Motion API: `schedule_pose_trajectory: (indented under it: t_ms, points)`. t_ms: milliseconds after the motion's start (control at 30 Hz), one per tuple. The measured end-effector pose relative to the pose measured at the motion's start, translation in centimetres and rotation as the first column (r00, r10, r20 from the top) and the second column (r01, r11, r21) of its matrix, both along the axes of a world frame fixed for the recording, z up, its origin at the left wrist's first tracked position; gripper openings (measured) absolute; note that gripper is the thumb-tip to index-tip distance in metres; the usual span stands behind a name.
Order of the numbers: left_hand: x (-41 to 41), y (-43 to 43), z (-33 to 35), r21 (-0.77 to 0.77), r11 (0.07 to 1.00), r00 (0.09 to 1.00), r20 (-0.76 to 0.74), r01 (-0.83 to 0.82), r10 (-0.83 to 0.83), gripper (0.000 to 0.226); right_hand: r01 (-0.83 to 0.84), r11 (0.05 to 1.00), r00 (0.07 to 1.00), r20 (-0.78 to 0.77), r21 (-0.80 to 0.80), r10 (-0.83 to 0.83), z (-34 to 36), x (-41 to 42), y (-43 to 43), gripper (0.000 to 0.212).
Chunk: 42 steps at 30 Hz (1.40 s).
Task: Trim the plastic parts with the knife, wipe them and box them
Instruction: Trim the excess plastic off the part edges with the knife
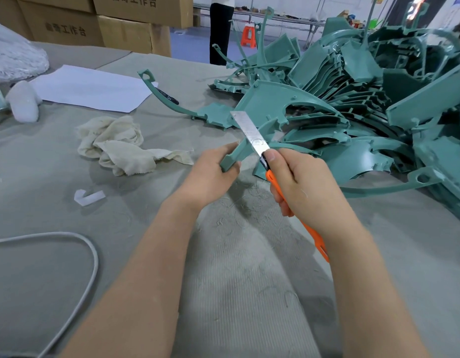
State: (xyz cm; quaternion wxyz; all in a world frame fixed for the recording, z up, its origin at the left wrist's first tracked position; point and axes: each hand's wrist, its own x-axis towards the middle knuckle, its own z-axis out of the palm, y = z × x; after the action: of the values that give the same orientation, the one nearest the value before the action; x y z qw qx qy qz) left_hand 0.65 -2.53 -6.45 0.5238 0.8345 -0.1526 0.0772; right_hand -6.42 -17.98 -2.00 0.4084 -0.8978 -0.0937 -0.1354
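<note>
Gripping a teal part (234, 156), left hand (210, 177) meets right hand's (301, 182) knife (252, 133).

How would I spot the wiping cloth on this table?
Start at the grey table. Just left of the left hand, nearer than the white paper sheet, lies the cloth. It alone is crumpled cream fabric; the sheet is flat and smooth.
</note>
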Motion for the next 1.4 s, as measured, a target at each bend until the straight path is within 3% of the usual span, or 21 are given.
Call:
schedule_pose_trajectory:
  t_ms: [67, 133, 200, 267, 367, 433, 500, 533, 700, 800, 933, 967, 1033, 1100, 1167, 1300, 1400]
  points:
    - [0.0, 0.1, 0.2, 0.001, 1.0, 0.999, -0.038, -0.006, 0.006, 0.014, -0.026, 1.0, 1.0, -0.005, -0.016, 0.026, 0.3, -0.2, 0.1, 0.042]
    - [-0.4, 0.0, 0.6, 0.011, 1.0, 0.998, -0.064, -0.006, 0.006, 0.024, -0.091, 0.994, 0.995, -0.039, -0.059, 0.089, 0.4, -0.5, 0.8, 0.04]
    - [-0.7, -0.1, 0.7, -0.038, 0.998, 0.992, -0.116, 0.044, -0.048, 0.016, -0.199, 0.97, 0.978, -0.093, -0.143, 0.187, 0.2, -0.8, 1.9, 0.036]
    - [-1.1, -0.1, 0.7, -0.024, 1.0, 0.982, -0.186, 0.007, -0.011, 0.014, -0.259, 0.958, 0.963, -0.112, -0.122, 0.246, 0.2, -0.9, 2.3, 0.037]
    - [-0.3, -0.1, 0.4, -0.071, 0.997, 0.995, -0.096, 0.027, -0.033, 0.023, -0.21, 0.975, 0.975, -0.054, 0.075, 0.215, 0.6, -0.9, 1.3, 0.039]
    - [0.1, 0.0, 0.3, -0.017, 1.0, 0.999, -0.053, -0.002, 0.001, 0.03, -0.131, 0.985, 0.991, -0.009, 0.108, 0.133, 0.6, -0.7, 0.6, 0.039]
    - [0.5, 0.0, -0.2, -0.004, 1.0, 0.999, -0.04, -0.006, 0.006, 0.01, -0.041, 0.991, 0.999, 0.02, 0.125, 0.039, 0.3, -0.3, 0.2, 0.04]
    - [0.6, 0.0, -0.3, 0.003, 1.0, 0.999, -0.029, -0.019, 0.019, 0.012, -0.008, 0.99, 1.0, 0.027, 0.14, 0.004, 0.2, -0.2, 0.0, 0.041]
    - [0.2, 0.0, -0.1, 0.023, 0.999, 0.999, -0.008, -0.038, 0.039, 0.02, 0.004, 0.999, 1.0, 0.028, 0.045, -0.005, -0.1, 0.1, 0.3, 0.042]
    - [0.0, -0.1, 0.3, 0.039, 0.999, 0.998, -0.055, -0.034, 0.036, 0.009, -0.063, 0.998, 0.998, 0.006, 0.012, 0.063, -0.1, -0.3, 0.9, 0.043]
    - [-1.2, -0.2, 1.0, 0.07, 0.997, 0.984, -0.177, 0.025, -0.012, 0.043, -0.201, 0.964, 0.979, -0.053, -0.175, 0.195, 0.0, -0.7, 2.1, 0.04]
    - [-1.9, -0.2, 1.2, 0.166, 0.985, 0.979, -0.203, 0.057, -0.023, 0.049, -0.234, 0.95, 0.972, -0.082, -0.205, 0.221, -0.1, -0.8, 2.3, 0.04]
    - [-2.6, 0.2, 1.3, 0.128, 0.99, 0.975, -0.218, 0.061, -0.032, 0.056, -0.273, 0.958, 0.958, -0.111, -0.083, 0.264, 0.0, -1.0, 2.5, 0.039]
    - [-0.9, 0.3, 0.3, 0.027, 1.0, 0.993, -0.119, -0.004, 0.007, 0.027, -0.211, 0.971, 0.973, -0.069, 0.109, 0.219, 0.3, -0.9, 2.0, 0.038]
    - [-0.4, 0.0, 0.4, 0.027, 0.999, 0.998, -0.043, -0.034, 0.035, 0.008, -0.063, 0.975, 0.998, -0.012, 0.211, 0.067, 0.3, -0.3, 0.9, 0.039]
    - [0.0, 0.6, 0.1, 0.066, 0.998, 0.999, 0.036, -0.001, -0.001, 0.008, 0.235, 0.927, 0.972, -0.072, 0.293, -0.224, -0.7, 1.6, -2.0, 0.051]
    - [-0.1, 1.0, 0.3, 0.092, 0.996, 0.998, 0.067, 0.016, -0.022, 0.007, 0.293, 0.906, 0.956, -0.11, 0.306, -0.272, -1.4, 2.1, -2.9, 0.054]
